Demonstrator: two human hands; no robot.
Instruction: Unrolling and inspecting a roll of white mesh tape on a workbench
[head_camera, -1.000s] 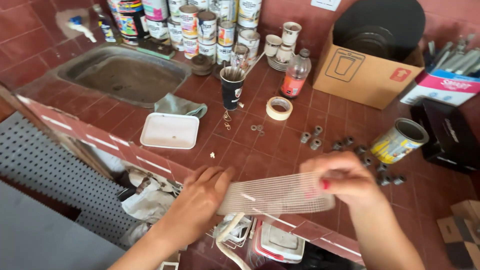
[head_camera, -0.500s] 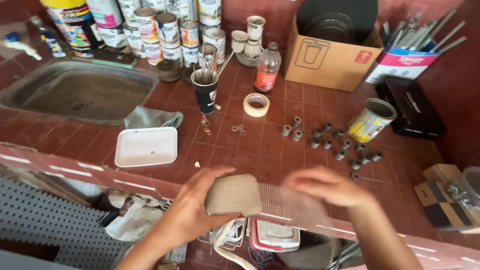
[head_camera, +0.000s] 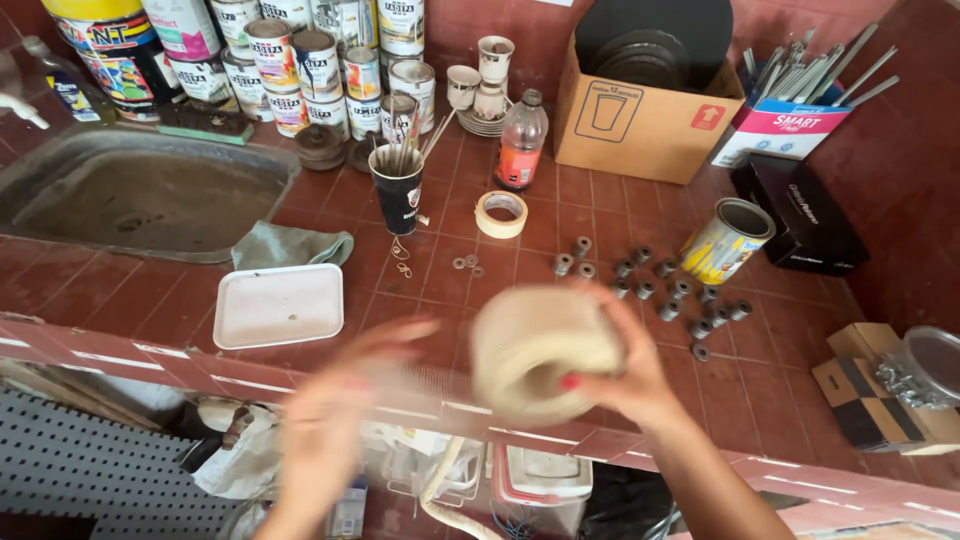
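Right hand (head_camera: 625, 385) grips a cream roll of mesh (head_camera: 540, 362), fingers clamped around its right side. Left hand (head_camera: 345, 400) is blurred, fingers spread open, just left of the roll, not touching. White tray (head_camera: 278, 305) lies beyond the left hand.

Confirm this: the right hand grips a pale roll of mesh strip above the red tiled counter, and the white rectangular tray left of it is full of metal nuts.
Not quite. In the head view the white rectangular tray is almost bare, holding only a few tiny specks. The rest holds: the right hand grips the pale roll of mesh strip above the red tiled counter.
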